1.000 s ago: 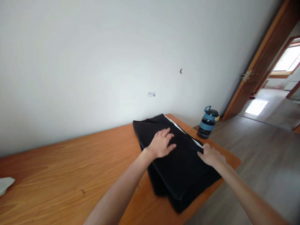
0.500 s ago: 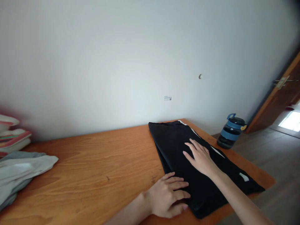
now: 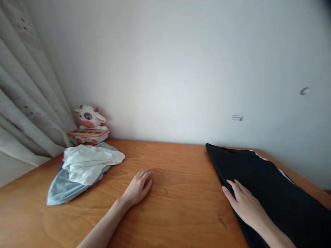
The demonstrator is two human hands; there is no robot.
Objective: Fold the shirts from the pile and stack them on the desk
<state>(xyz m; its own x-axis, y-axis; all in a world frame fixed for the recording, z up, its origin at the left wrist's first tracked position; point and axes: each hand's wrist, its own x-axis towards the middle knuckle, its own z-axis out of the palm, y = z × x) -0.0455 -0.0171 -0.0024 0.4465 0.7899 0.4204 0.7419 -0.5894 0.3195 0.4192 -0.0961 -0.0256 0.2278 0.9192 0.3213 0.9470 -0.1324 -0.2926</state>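
Note:
On the right of the wooden table [image 3: 178, 193] lies a folded black garment [image 3: 274, 182] with white strips along its far right side. My right hand [image 3: 247, 205] rests over its left edge, fingers loosely extended, not gripping it. My left hand [image 3: 138, 188] is above or on the bare wood left of the middle, open, with nothing in it. Nearest to that hand is a loose pile on the left: a crumpled white cloth [image 3: 89, 162] on top of a light grey-blue cloth [image 3: 64, 191].
A cow-shaped toy with a keyboard [image 3: 89, 125] sits in the back left corner. Beside it hangs a pale curtain [image 3: 31, 96]. Behind the table stands a plain wall [image 3: 165, 69] bearing a small label [image 3: 237, 117].
My view has swung left, bringing the toy and curtain in and losing the bottle. My left hand has left the black garment and moved left; my right hand sits nearer its left edge.

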